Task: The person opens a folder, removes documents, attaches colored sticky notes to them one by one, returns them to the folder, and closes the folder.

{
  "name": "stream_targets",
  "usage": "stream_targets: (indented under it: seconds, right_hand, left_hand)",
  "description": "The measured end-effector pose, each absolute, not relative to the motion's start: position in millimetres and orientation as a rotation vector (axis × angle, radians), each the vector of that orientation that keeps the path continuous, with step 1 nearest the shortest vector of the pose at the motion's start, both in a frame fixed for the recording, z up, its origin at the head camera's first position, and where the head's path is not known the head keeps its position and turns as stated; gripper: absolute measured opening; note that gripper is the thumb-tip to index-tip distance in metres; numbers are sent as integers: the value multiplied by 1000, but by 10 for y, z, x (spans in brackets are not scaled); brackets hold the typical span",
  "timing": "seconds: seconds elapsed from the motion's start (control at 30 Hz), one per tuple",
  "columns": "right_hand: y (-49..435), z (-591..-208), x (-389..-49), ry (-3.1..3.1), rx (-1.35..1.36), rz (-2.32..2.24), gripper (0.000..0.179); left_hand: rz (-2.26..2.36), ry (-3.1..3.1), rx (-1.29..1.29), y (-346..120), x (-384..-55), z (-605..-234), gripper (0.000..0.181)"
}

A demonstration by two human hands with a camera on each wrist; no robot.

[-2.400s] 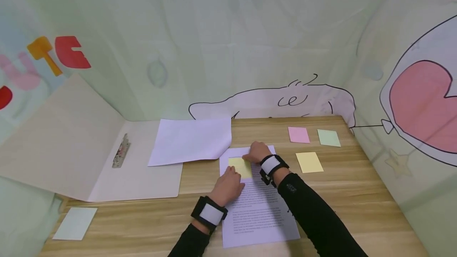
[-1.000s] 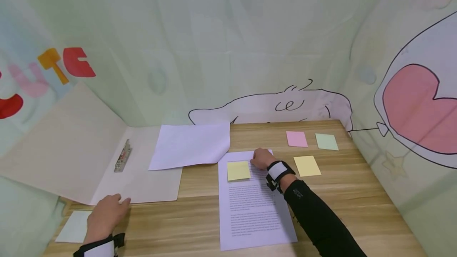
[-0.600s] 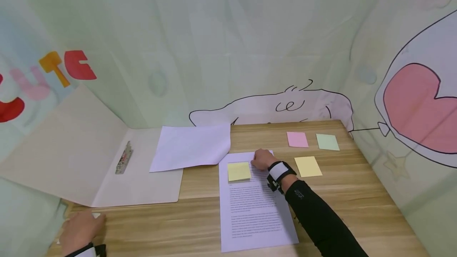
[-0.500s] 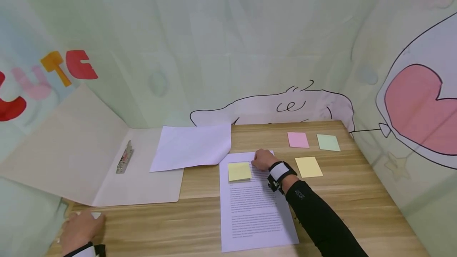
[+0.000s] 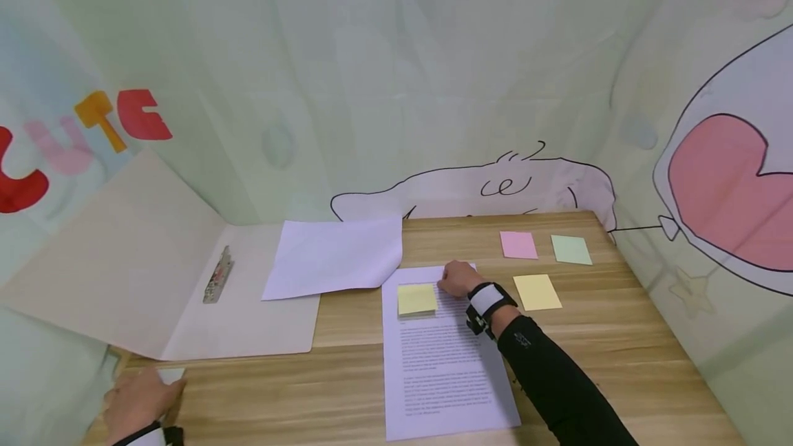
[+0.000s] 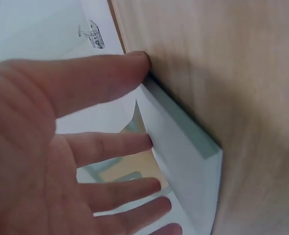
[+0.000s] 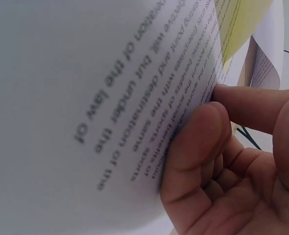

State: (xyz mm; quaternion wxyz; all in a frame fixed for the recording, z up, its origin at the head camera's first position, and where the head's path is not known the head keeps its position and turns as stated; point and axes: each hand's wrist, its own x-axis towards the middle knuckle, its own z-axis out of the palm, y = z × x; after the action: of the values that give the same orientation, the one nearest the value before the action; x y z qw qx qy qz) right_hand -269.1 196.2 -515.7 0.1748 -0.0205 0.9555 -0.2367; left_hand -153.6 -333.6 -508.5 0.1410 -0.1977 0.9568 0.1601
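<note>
At the lower left, my left hand [image 5: 139, 401] holds a small pale pad [image 5: 171, 375] by its edges. The left wrist view shows the pad [image 6: 183, 147] to be thick with a greenish edge, my thumb at one corner and the fingertips along its side. My right hand [image 5: 457, 279] rests on the upper right of a printed sheet [image 5: 449, 377], fingers curled, thumb and fingertips touching the page. Beside the thumb, a yellow sticky note [image 5: 417, 300] lies on the sheet; it also shows as a yellow note [image 7: 240, 27] in the right wrist view.
An open folder [image 5: 248, 325] with a metal clip [image 5: 219, 275] stands at left, partly covered by a white paper sheet [image 5: 334, 257]. Pink [image 5: 519, 245], green [image 5: 572, 249] and yellow [image 5: 537, 292] sticky notes lie at right on the wooden table [image 5: 297, 391]. Patterned fabric rises behind.
My left hand has left the yellow note, moved far left and come down over the pale pad. The right hand stays on the sheet, slightly farther from the note.
</note>
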Motion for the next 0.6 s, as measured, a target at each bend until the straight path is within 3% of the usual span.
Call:
stream_targets:
  seconds: [0.2, 0.4, 0.6]
  right_hand:
    - [1966, -5164, -2680, 2715, -80, -659, 17]
    - [1975, -5163, -2675, 2710, -74, -651, 17]
    - [1963, -5172, -2685, 2742, -82, -627, 17]
  left_hand:
    - [418, 2788, -522, -3376, -1533, -5105, 69]
    - [363, 2738, -645, -3324, -1578, -5155, 85]
    - [475, 2783, -407, -3306, -1546, -5178, 84]
